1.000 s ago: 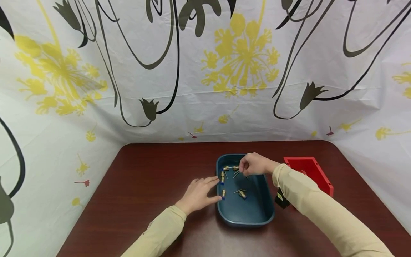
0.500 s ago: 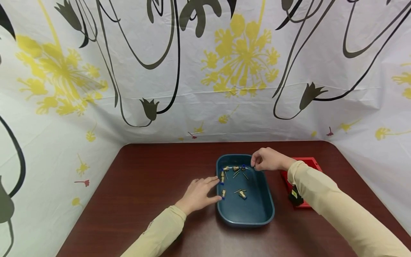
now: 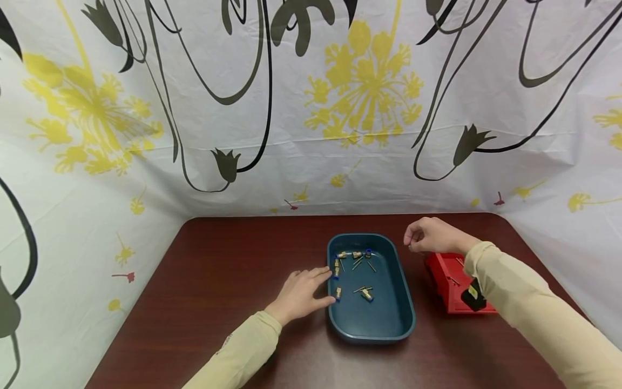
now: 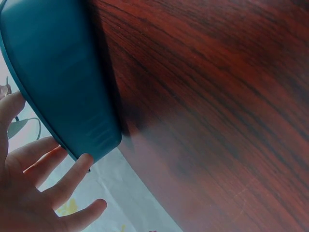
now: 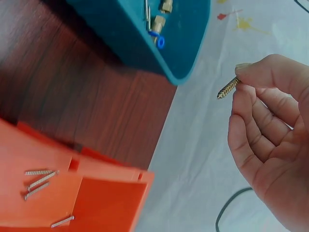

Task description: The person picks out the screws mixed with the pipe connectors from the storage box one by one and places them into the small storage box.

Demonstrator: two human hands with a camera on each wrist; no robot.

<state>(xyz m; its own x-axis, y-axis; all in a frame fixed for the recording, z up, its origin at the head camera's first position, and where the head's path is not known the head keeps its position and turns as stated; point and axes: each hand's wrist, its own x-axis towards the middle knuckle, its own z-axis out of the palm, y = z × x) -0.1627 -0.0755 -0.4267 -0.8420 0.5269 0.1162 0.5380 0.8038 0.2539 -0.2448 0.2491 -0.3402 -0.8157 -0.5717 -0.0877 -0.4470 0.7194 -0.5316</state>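
Note:
My right hand [image 3: 437, 235] pinches a brass-coloured screw [image 5: 228, 89] between thumb and index finger, its pointed end sticking out. It hovers past the far right corner of the blue tray [image 3: 384, 321], beside the red bin [image 3: 444, 283]. My left hand [image 3: 302, 292] lies along the tray's left side with fingers spread. In the left wrist view, its fingertips [image 4: 86, 158] touch the tray's rim. Inside the tray are several brass fittings with blue collars [image 5: 158, 26] and several loose screws [image 3: 357, 263]. The red bin, with several screws [image 5: 39, 185] in it, is partly covered by my right arm.
The dark wooden table [image 3: 233, 270] carries both containers. Behind it hangs a white cloth [image 3: 282, 124] with a flower print. A small black device [image 3: 473, 295] on my right wrist hangs over the red bin.
My right hand has moved right, from over the tray's far end to outside its far right corner, near the red bin. A blue-collared fitting it covered now shows. My left hand stays put.

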